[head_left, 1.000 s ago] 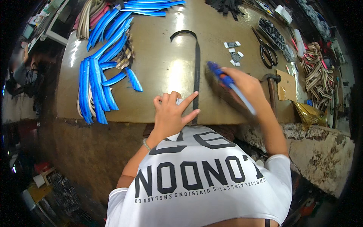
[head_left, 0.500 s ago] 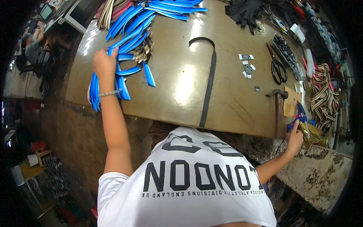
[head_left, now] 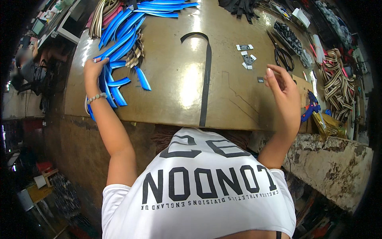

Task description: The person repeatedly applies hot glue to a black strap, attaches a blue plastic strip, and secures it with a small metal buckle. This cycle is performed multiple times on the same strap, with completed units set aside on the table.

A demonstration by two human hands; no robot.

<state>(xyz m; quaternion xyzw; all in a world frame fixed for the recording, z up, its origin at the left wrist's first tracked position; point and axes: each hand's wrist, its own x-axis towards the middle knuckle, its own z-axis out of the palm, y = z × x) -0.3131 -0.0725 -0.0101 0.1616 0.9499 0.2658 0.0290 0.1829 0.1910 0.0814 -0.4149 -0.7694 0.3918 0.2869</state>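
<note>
My left hand (head_left: 94,71), with a beaded bracelet at the wrist, is closed on blue straps (head_left: 104,73) at the left side of the table; its fingertips are partly hidden. Over the right part of the table my right hand (head_left: 283,89) is raised, fingers loosely bent and apart, with nothing visible in it. Beside its wrist lies a blue glue gun (head_left: 311,106). Between the hands a flat black strap (head_left: 206,79) runs to the table's near edge, its far end curled leftward. A small black label (head_left: 260,79) sits close to my right fingertips.
Several black-and-white labels (head_left: 247,59) and black-handled scissors (head_left: 283,55) lie at the right, by a bag of small black parts (head_left: 287,38). Striped straps (head_left: 338,79) are heaped at the far right. Black strips (head_left: 240,8) lie at the back of the table (head_left: 159,103).
My right hand has left the glue gun and moved inward over the table, fingers now apart. My left hand stays at the blue straps. The whole view has shifted slightly.
</note>
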